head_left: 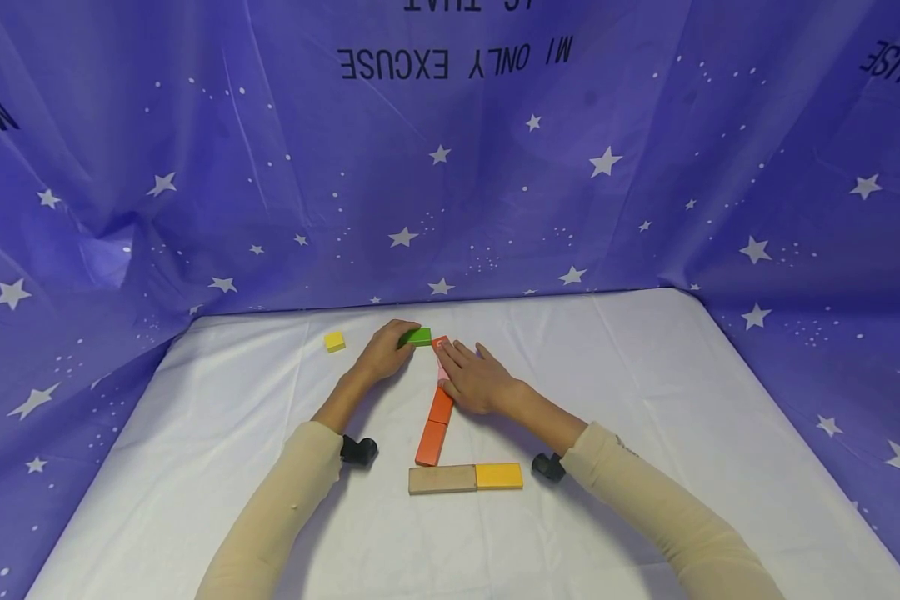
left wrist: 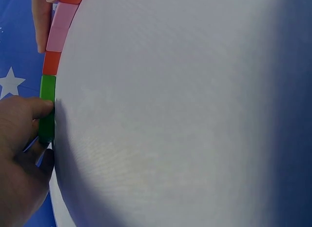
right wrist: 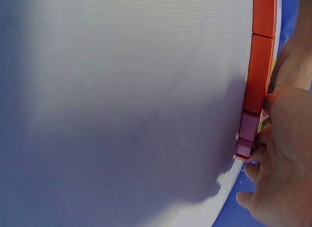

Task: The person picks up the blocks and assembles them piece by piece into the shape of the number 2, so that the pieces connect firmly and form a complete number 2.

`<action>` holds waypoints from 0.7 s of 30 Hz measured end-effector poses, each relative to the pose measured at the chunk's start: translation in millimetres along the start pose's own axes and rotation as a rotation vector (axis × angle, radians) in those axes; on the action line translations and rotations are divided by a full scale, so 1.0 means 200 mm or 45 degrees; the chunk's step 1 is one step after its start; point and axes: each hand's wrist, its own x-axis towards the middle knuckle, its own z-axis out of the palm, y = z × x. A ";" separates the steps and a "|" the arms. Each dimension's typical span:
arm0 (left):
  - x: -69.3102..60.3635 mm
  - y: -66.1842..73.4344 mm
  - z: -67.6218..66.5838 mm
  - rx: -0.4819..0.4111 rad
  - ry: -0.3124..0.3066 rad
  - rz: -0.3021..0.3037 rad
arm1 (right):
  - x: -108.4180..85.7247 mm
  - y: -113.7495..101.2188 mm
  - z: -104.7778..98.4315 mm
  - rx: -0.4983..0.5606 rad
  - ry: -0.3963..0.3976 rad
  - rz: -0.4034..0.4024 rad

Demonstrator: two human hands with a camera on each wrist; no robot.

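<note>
My left hand point(head_left: 387, 352) holds a green block point(head_left: 421, 337) between thumb and fingers, flat on the white cloth. The green block's end meets a small red block point(left wrist: 51, 63) in the left wrist view. My right hand point(head_left: 482, 385) rests with fairly straight fingers over the upper part of a slanted row and partly hides it. In that row are pink blocks point(left wrist: 62, 27), then two orange-red blocks point(head_left: 441, 407) end to end. Below the row lie a plain wooden block point(head_left: 442, 480) and a yellow-orange block point(head_left: 499, 476), end to end.
A small yellow cube point(head_left: 334, 342) sits apart, left of my left hand. White cloth point(head_left: 630, 400) covers the table. A purple star-printed curtain point(head_left: 495, 208) stands behind and at both sides. Black wrist mounts point(head_left: 360, 451) hang at both sleeves.
</note>
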 end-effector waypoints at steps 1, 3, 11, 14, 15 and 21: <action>0.00 0.00 0.00 0.000 0.000 -0.001 | 0.00 0.00 0.00 0.000 0.001 0.000; 0.00 0.00 0.00 0.001 0.001 -0.003 | 0.00 0.00 0.00 0.002 0.001 0.001; 0.00 0.00 0.00 -0.003 0.012 0.004 | -0.01 0.00 -0.01 0.015 -0.006 0.005; -0.01 0.00 -0.01 -0.019 0.029 0.008 | -0.01 -0.01 -0.02 0.021 -0.009 0.002; -0.01 0.00 -0.01 -0.032 0.037 0.010 | -0.01 -0.01 -0.02 0.020 -0.009 0.002; -0.05 -0.02 -0.08 -0.085 0.125 0.060 | -0.01 -0.01 -0.02 -0.001 -0.017 0.008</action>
